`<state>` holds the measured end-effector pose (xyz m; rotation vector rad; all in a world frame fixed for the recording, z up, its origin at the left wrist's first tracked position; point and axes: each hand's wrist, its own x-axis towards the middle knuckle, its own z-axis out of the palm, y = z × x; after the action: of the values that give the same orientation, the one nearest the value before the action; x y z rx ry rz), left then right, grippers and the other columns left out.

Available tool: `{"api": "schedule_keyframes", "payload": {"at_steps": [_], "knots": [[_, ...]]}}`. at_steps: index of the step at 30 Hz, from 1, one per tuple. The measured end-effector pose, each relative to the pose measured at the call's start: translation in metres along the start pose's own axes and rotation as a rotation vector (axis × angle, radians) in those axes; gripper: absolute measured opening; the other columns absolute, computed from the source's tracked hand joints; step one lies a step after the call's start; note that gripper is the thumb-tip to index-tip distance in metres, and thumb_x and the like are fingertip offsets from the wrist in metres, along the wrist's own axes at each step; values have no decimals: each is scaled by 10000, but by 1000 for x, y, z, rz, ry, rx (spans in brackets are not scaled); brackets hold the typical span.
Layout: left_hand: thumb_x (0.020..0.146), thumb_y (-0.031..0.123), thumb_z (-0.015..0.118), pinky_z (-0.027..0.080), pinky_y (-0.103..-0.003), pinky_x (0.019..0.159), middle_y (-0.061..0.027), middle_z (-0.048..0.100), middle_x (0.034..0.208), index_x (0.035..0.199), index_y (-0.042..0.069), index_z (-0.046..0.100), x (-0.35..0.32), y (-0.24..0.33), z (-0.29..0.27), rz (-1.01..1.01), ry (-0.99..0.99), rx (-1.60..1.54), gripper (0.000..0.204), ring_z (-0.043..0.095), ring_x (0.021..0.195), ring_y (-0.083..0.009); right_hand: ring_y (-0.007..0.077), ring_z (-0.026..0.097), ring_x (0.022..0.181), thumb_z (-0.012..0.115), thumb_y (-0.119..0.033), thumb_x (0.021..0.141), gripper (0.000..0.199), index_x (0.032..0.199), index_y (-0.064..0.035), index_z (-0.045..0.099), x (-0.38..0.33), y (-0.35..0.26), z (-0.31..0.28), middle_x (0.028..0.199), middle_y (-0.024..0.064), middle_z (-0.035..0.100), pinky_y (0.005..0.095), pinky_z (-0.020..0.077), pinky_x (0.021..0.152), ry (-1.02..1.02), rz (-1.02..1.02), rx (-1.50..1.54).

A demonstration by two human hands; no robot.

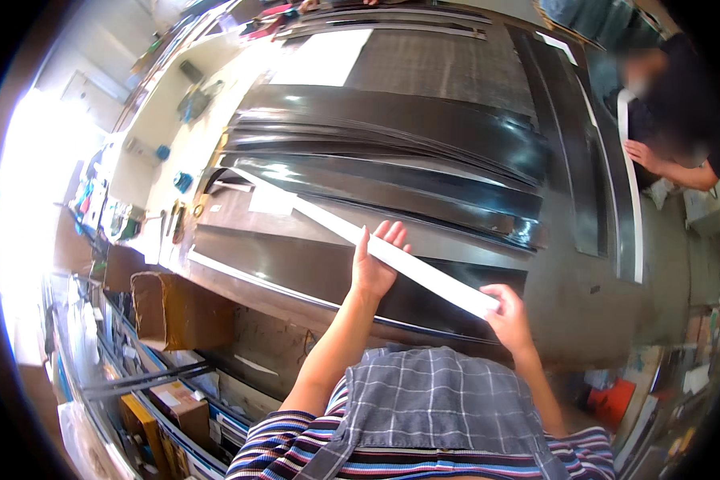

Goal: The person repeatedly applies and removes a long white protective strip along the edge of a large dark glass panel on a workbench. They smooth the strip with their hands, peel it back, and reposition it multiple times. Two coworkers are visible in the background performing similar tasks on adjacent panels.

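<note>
both hands on a long white strip over black sheets

the white strip [360,236] runs diagonally across the black sheets [392,160] on the table [584,320], far end up-left, near end at lower right. the left hand [374,264] lies flat on its middle with fingers loosely spread; the right hand [506,316] pinches the near end, which is closest to it.

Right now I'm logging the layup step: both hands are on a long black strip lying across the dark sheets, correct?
Not quite: the long strip is white, not black. The head view shows the left hand pressing on it and the right hand at its near end, across the dark sheets.
</note>
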<state>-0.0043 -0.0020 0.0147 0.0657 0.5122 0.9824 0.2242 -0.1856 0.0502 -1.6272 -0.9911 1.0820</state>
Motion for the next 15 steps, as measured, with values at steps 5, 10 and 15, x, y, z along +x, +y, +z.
{"api": "schedule_keyframes", "payload": {"at_steps": [5, 10, 15], "knots": [[894, 289, 550, 310, -480, 1063, -70, 529, 1312, 1339, 83, 448, -9, 66, -40, 290, 22, -126, 500, 440, 1264, -247, 208, 626, 934, 528, 41, 709, 312, 1009, 12, 609, -17, 34, -58, 956, 106, 656, 314, 476, 845, 45, 154, -262], [916, 180, 511, 355, -440, 1047, -56, 559, 1267, 1322, 97, 482, -28, 132, -61, 437, 48, -113, 415, 495, 1211, -242, 333, 612, 977, 602, -28, 712, 297, 1007, -9, 625, -39, 69, -151, 1003, 151, 656, 387, 466, 874, 279, 448, -1055], [946, 266, 468, 437, -411, 946, -117, 528, 1275, 1343, 71, 450, -41, 166, -72, 374, 149, 386, 444, 530, 1127, -259, 337, 514, 1147, 693, -143, 734, 472, 1175, -41, 563, 3, 40, -60, 1202, 162, 571, 410, 395, 986, 308, -8, -1003]]}}
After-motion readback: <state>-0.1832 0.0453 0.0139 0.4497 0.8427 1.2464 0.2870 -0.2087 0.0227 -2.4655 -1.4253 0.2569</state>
